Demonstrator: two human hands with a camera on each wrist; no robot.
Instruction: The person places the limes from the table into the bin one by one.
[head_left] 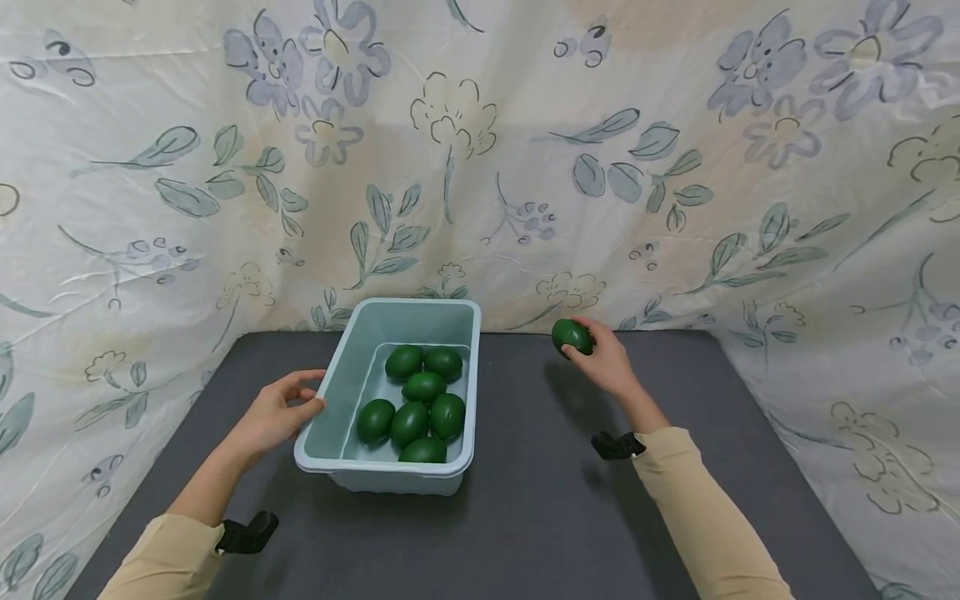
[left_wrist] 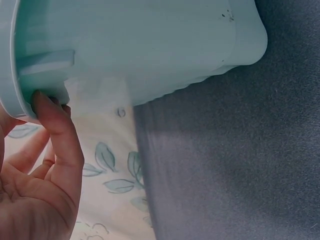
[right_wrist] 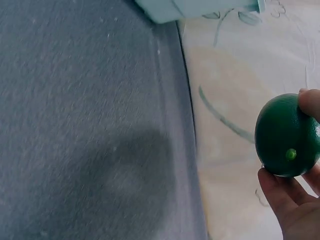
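A pale blue-green plastic tub (head_left: 352, 342) stands left of the middle of the table, with several glossy dark green avocados (head_left: 410, 425) lying in it. My left hand (head_left: 275, 417) pinches the tub's left rim; the left wrist view shows a fingertip tucked under that rim (left_wrist: 11, 60). Over the table's far right part, my right hand (head_left: 609, 361) holds another avocado (head_left: 572, 336) between thumb and fingers, above the surface. A small light green stem nub shows on this avocado (right_wrist: 280, 135) in the right wrist view.
The dark grey table (head_left: 525, 517) ends at the back against a floral curtain (head_left: 480, 167), which also hangs along both sides. Black straps with devices (head_left: 618, 446) sit on both wrists, over beige sleeves. The held avocado is some way right of the tub.
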